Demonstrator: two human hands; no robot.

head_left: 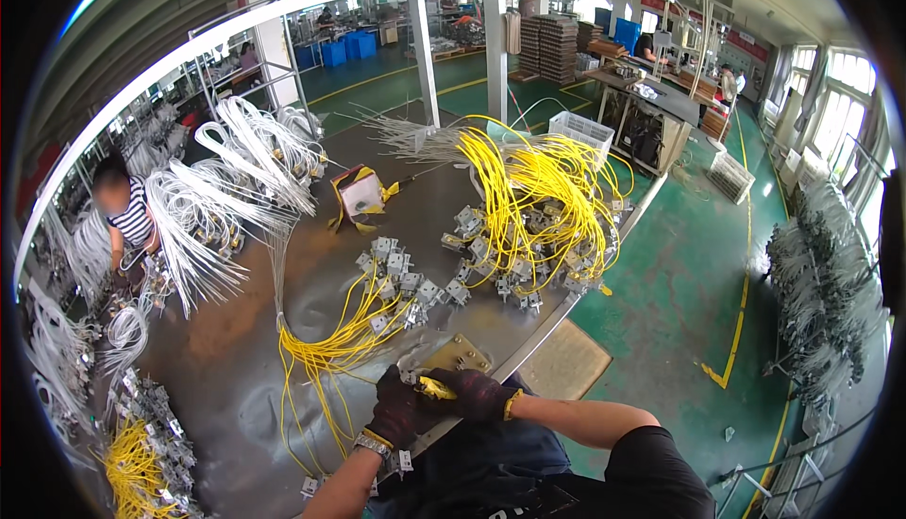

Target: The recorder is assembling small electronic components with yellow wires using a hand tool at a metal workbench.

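Observation:
Both my hands wear dark gloves and meet at the near edge of the metal table. My left hand is closed around a small grey metal bracket. Beside it, my right hand grips a yellow piece, mostly covered by the fingers, so its kind is unclear. Just beyond the hands lies a brass-coloured plate with pegs. A fanned bunch of yellow cables spreads to the left, with metal brackets at the cable ends. A few brackets hang near my left wrist.
A large heap of yellow cables with brackets covers the far right of the table. A box wrapped in yellow-black tape stands mid-table. Bundles of white cables lie left, near another person. Racked cables line the right.

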